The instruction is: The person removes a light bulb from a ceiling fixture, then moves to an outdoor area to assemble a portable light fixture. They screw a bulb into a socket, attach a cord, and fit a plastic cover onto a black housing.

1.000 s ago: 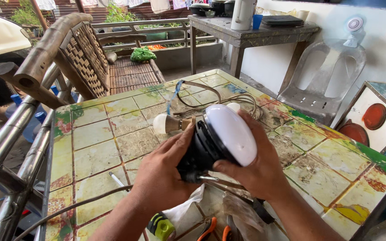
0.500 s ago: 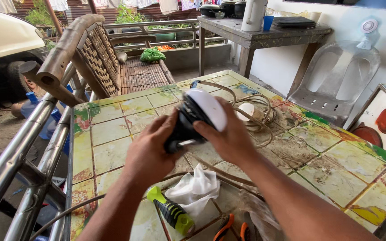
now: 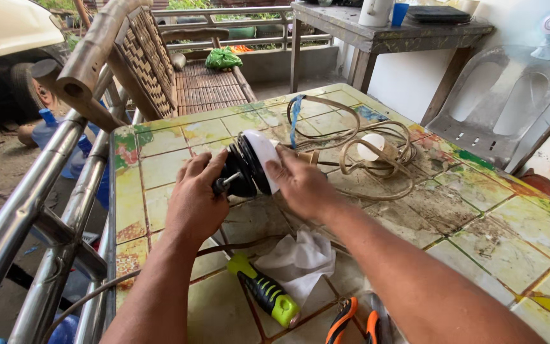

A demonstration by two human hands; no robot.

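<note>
Lowered since half a second ago, the fan motor now sits close over the tabletop rather than raised toward the camera, and it has been turned so its black body and short shaft face nine o'clock while the white cover faces three o'clock. That puts the shaft end within reach of the left hand, whose fingers curl over the black body and grasp it just above the shaft. The right hand presses against the white cover, its fingers wrapped on the rim, so both hands hold the motor steady, roughly at the middle of the tiled top.

At two o'clock from the motor lies a tangle of beige cord with a white bulb in it, close enough to snag; whether it touches the motor cannot be told. At six o'clock rest a white rag, a green and black screwdriver and orange-handled pliers, near the forearms. A woven bench stands beyond at eleven o'clock, and a metal rail runs along nine o'clock.
</note>
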